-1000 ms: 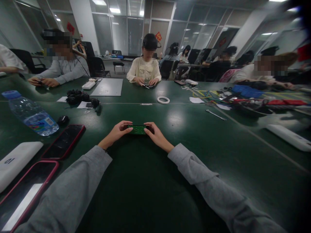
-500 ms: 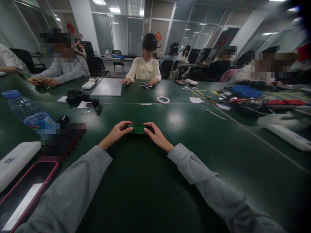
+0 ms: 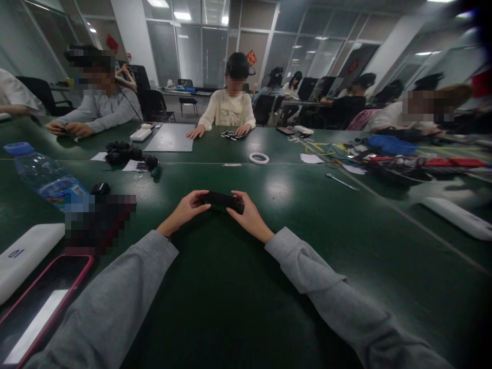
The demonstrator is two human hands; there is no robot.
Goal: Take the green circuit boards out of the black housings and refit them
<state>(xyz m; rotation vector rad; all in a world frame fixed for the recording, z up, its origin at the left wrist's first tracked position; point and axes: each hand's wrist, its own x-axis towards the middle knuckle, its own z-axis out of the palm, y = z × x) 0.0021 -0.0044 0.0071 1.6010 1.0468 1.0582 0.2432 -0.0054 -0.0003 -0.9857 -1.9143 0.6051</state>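
Between my two hands is a small oblong circuit board point(image 3: 221, 199), held just above or on the green table; I cannot tell which. A black face shows on top, and some green shows along the lower front edge. My left hand point(image 3: 187, 210) grips the left end, thumb in front and fingers behind. At the right end my right hand point(image 3: 248, 214) pinches it in the same way. The fingertips behind the board are partly hidden.
To the left are a water bottle point(image 3: 48, 177), a white power bank point(image 3: 31, 256) and a red-cased phone point(image 3: 46, 302). Farther off lie a white ring point(image 3: 259, 158), a wrench point(image 3: 342, 182) and tangled cables. Across the table a person point(image 3: 230, 110) rests both hands on it.
The circuit board has turned in my hands: its green face showed before, and now a black face is uppermost. My hands have stayed in almost the same place.
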